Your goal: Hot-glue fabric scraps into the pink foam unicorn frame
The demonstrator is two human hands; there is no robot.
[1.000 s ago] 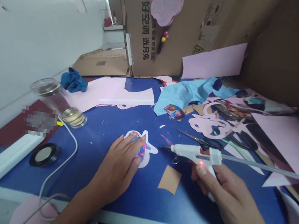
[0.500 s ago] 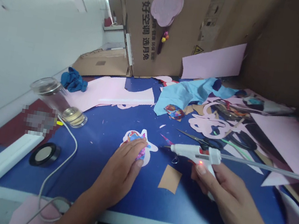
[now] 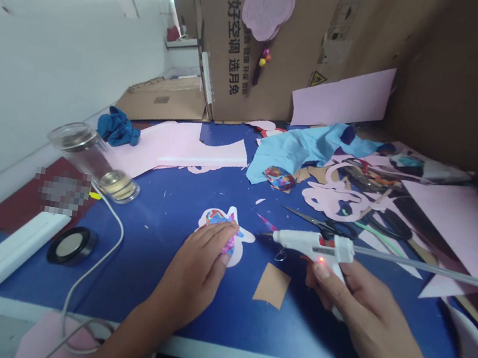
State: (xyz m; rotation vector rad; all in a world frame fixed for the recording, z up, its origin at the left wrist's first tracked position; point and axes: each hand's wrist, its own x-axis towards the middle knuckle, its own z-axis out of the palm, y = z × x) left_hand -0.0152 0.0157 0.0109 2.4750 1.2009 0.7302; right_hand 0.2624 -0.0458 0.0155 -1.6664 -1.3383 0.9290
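Observation:
My left hand (image 3: 196, 260) lies with fingers stretched over a white flower-shaped paper cutout (image 3: 246, 237), pressing a colourful patterned fabric piece (image 3: 228, 244) onto it. The palm hides much of both. My right hand (image 3: 345, 293) grips a white hot glue gun (image 3: 301, 243), its red light lit. The nozzle points left, just right of the cutout and apart from it. A clear glue stick (image 3: 429, 268) sticks out behind the gun. Below the nozzle is a small wire loop (image 3: 281, 254), and a tan square piece (image 3: 272, 286) lies between my hands.
Scissors (image 3: 320, 223) lie behind the gun, among pink scraps (image 3: 335, 200). Light blue cloth (image 3: 298, 146) is farther back. At left are a glass cup (image 3: 96, 162), a white power strip (image 3: 14, 252), a black tape roll (image 3: 72, 246) and a cable (image 3: 121, 233). Cardboard (image 3: 271, 87) stands behind.
The paper cutout and my left hand have shifted very slightly to the right. My right hand and the glue gun look almost still.

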